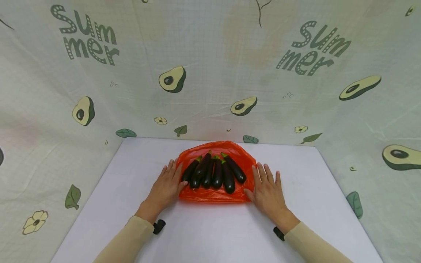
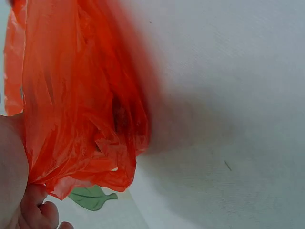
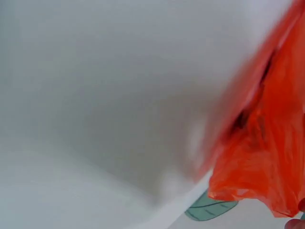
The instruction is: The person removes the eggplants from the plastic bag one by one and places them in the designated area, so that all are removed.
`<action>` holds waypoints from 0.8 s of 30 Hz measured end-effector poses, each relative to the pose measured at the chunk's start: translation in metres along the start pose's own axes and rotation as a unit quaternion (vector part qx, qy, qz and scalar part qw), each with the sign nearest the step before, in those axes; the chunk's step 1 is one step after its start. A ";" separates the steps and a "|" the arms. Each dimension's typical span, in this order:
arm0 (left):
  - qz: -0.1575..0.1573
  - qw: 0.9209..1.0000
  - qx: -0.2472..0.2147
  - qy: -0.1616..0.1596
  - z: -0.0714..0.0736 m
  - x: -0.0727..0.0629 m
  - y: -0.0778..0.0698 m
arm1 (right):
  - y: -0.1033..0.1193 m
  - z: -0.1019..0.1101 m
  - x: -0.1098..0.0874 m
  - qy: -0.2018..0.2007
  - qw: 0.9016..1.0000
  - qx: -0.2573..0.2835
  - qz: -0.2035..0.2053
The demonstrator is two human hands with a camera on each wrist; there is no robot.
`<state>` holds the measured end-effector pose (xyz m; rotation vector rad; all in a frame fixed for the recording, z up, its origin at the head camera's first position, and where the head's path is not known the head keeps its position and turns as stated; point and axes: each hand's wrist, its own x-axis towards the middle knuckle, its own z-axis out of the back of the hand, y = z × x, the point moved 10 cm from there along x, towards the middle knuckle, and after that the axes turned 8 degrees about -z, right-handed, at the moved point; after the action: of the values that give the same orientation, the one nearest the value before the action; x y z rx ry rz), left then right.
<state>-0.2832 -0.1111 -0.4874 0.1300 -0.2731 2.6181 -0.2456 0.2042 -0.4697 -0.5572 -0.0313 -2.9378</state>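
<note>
A red plastic bag [image 1: 210, 197] lies spread on the white table, its rim turned outward. Several dark purple eggplants [image 1: 229, 179] with green stem ends lie side by side on it, stems pointing away from me. At the bag's left edge my left hand [image 1: 166, 185] rests with extended fingers, the thumb over the edge near the eggplants. My right hand [image 1: 269, 192] touches the right edge in the same manner, palm down. Crumpled sides of the bag fill much of the left wrist view, where part of the left hand [image 2: 12, 176] shows. Only fingertips of the right hand appear in the right wrist view.
The white table [image 1: 210, 233] extends on both sides of the bag and in front of it. A pale cloth [image 1: 204, 47] printed with avocados, leaves and lettering hangs behind the table and along both sides. Each wrist carries a small black device [image 1: 159, 226].
</note>
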 end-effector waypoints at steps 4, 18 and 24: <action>0.002 1.000 -0.002 0.005 0.001 0.001 -0.004 | 0.007 0.021 0.014 -0.035 0.998 0.051 0.014; 0.015 1.000 -0.008 0.016 0.001 0.002 -0.005 | 0.036 0.000 0.069 0.116 0.926 0.357 -0.048; 0.010 1.000 -0.011 0.016 0.000 0.003 -0.004 | 0.023 -0.029 0.085 0.189 0.906 0.366 -0.102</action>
<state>-0.2838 -0.1062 -0.4859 0.0794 -0.2929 2.6336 -0.3309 0.1678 -0.4655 0.1387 -1.1426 -2.8396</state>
